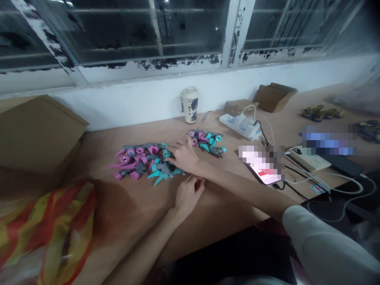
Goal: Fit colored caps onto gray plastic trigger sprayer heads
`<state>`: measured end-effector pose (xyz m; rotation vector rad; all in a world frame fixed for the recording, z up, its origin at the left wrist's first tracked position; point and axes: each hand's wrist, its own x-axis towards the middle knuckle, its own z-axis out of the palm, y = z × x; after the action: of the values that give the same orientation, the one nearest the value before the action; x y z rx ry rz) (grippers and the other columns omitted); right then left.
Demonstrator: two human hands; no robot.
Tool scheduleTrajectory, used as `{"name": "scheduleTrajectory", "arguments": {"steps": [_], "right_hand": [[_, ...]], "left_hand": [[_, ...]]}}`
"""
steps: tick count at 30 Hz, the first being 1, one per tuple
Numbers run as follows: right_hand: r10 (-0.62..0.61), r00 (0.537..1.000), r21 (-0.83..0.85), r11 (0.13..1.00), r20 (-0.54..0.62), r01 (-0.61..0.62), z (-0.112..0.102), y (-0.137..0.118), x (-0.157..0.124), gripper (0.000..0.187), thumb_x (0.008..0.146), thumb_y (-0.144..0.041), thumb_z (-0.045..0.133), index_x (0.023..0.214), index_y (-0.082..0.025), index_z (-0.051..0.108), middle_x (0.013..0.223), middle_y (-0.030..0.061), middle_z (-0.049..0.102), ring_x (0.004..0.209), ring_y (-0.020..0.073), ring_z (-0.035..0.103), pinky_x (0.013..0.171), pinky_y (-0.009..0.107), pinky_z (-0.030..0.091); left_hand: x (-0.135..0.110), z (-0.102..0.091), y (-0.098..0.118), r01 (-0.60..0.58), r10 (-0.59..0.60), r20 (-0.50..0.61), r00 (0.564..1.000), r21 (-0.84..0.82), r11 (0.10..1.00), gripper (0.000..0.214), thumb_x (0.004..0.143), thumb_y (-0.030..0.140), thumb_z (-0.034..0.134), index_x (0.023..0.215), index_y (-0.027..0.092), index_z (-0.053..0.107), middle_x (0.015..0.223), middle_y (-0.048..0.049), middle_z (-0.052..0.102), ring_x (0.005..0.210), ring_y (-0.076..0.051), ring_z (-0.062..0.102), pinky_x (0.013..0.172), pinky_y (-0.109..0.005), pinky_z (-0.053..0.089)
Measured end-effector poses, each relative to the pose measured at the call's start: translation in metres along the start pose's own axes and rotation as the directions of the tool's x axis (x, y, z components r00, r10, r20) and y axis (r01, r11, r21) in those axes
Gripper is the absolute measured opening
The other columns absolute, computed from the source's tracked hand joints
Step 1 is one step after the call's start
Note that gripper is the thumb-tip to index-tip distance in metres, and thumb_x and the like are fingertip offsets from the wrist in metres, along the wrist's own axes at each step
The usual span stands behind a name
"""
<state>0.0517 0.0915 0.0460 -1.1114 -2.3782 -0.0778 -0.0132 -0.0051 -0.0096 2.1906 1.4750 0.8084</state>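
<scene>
A pile of pink, teal and grey plastic pieces (138, 160), shaped like small clips with round rings and pointed fins, lies on the wooden table. My right hand (185, 157) reaches across from the right, its fingers stretched out over the teal end of the pile. It touches the pieces there. Beside it rests a smaller group of similar pieces (208, 140). My left hand (189, 192) is just below the right wrist, near the tabletop, with fingers curled in toward the thumb. Whatever it may hold is hidden.
A cardboard box (38, 134) and a red-yellow plastic bag (68, 229) stand at the left. Behind are a cup (190, 105) and a power strip (240, 126). A lit phone (261, 166), a power bank (310, 158) and cables lie at the right.
</scene>
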Motion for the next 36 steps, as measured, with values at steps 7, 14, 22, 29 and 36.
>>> {"name": "scheduleTrajectory", "arguments": {"steps": [7, 14, 22, 29, 36], "right_hand": [[-0.117, 0.992, 0.076, 0.991, 0.044, 0.113, 0.020, -0.013, 0.014, 0.048, 0.086, -0.045, 0.052, 0.124, -0.016, 0.049, 0.115, 0.0109, 0.063, 0.116, 0.0250, 0.049, 0.103, 0.046, 0.023], [0.130, 0.991, 0.121, 0.985, -0.039, -0.125, -0.009, 0.063, -0.048, 0.033, 0.086, -0.042, 0.053, 0.110, -0.021, 0.061, 0.111, 0.0060, 0.066, 0.108, 0.0229, 0.055, 0.099, 0.043, 0.030], [0.247, 0.968, 0.081, 0.967, -0.052, -0.242, -0.060, 0.131, -0.117, 0.024, 0.083, -0.038, 0.058, 0.100, -0.023, 0.065, 0.102, 0.0062, 0.067, 0.097, 0.0233, 0.060, 0.087, 0.040, 0.044], [0.273, 0.961, 0.077, 0.960, -0.041, -0.269, -0.053, 0.119, -0.126, 0.025, 0.082, -0.036, 0.060, 0.101, -0.021, 0.065, 0.109, 0.0076, 0.064, 0.101, 0.0245, 0.059, 0.088, 0.042, 0.045], [0.264, 0.961, 0.035, 0.964, -0.085, -0.262, -0.033, 0.118, -0.127, 0.038, 0.080, -0.040, 0.060, 0.110, -0.017, 0.061, 0.122, 0.0152, 0.055, 0.110, 0.0320, 0.052, 0.089, 0.049, 0.044]], "left_hand": [[0.001, 0.000, -0.003, 0.001, -0.002, 0.022, 1.000, 0.060, 0.998, 0.015, 0.083, 0.022, 0.049, 0.075, 0.016, 0.060, 0.074, -0.0069, 0.064, 0.069, -0.022, 0.060, 0.064, -0.033, 0.045], [0.003, -0.003, -0.001, -0.051, 0.050, 0.032, 0.998, 0.007, 0.999, 0.011, 0.082, 0.017, 0.049, 0.080, 0.019, 0.059, 0.073, -0.0003, 0.062, 0.067, -0.015, 0.058, 0.062, -0.024, 0.043], [0.018, -0.017, -0.017, -0.154, 0.155, -0.011, 0.988, 0.030, 0.988, 0.016, 0.085, 0.026, 0.049, 0.075, 0.018, 0.059, 0.059, 0.0032, 0.057, 0.055, -0.010, 0.054, 0.055, -0.019, 0.043], [0.035, -0.022, -0.028, -0.241, 0.280, -0.108, 0.954, 0.281, 0.929, 0.020, 0.083, 0.022, 0.050, 0.094, 0.018, 0.066, 0.104, -0.0122, 0.063, 0.103, -0.026, 0.055, 0.088, -0.039, 0.043], [0.049, -0.028, -0.051, -0.190, 0.305, -0.084, 0.949, 0.619, 0.762, 0.032, 0.084, 0.021, 0.047, 0.111, 0.013, 0.062, 0.128, -0.0182, 0.052, 0.123, -0.031, 0.043, 0.102, -0.050, 0.032]]}}
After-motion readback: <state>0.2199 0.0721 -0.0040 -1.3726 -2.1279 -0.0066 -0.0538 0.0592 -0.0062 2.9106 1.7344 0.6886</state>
